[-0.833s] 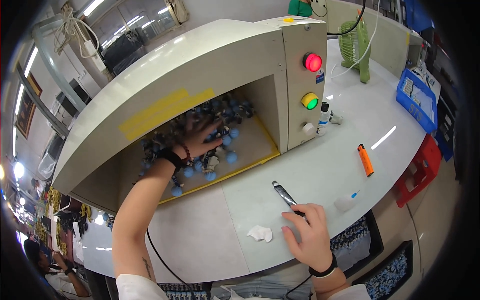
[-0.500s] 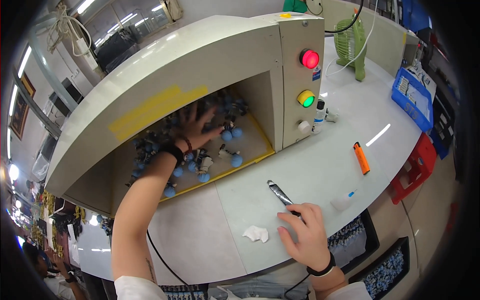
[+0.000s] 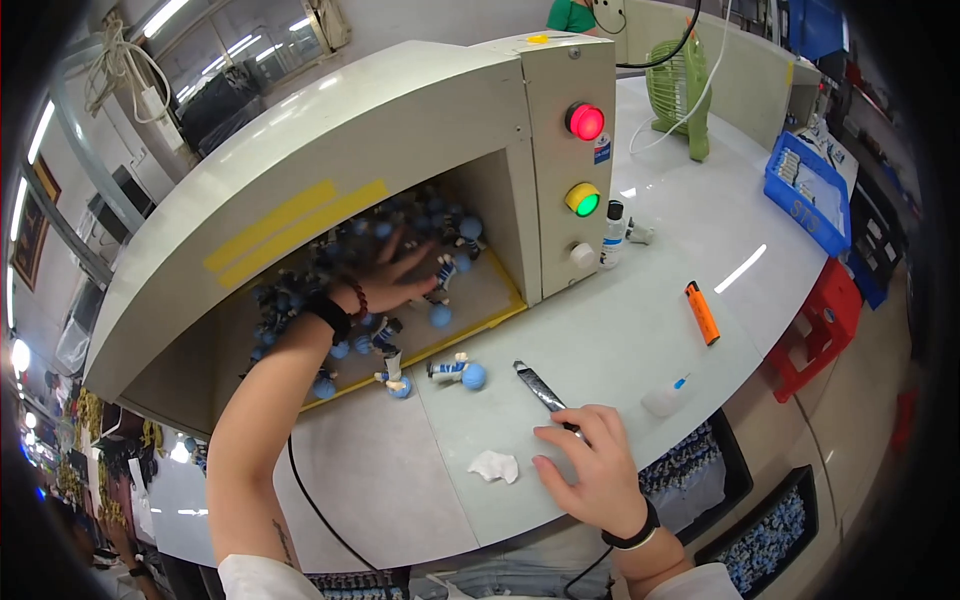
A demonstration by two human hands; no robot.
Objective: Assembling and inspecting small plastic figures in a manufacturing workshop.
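My left hand [image 3: 392,280] reaches into the opening of a cream hood-shaped machine [image 3: 330,150], fingers spread over a heap of several small blue-headed figurines [image 3: 300,290]. Two of these figurines [image 3: 457,371] lie outside at the mouth of the opening, on the table. My right hand [image 3: 592,462] rests flat on the white table near its front edge, fingertips on the handle end of a dark metal tool [image 3: 540,386]. A crumpled white scrap [image 3: 494,465] lies just left of that hand.
The machine's side panel carries a red light [image 3: 585,121], a green-yellow light [image 3: 581,199] and a knob. On the table [image 3: 660,300] lie an orange lighter [image 3: 702,312], a small bottle [image 3: 612,233], a clear dropper [image 3: 668,398], a green fan [image 3: 683,90] and a blue tray [image 3: 806,196]. Bins of figurines [image 3: 700,470] sit below.
My left hand has pulled outward, dragging figurines toward the opening; two now lie out on the table. My right hand stays on the tool.
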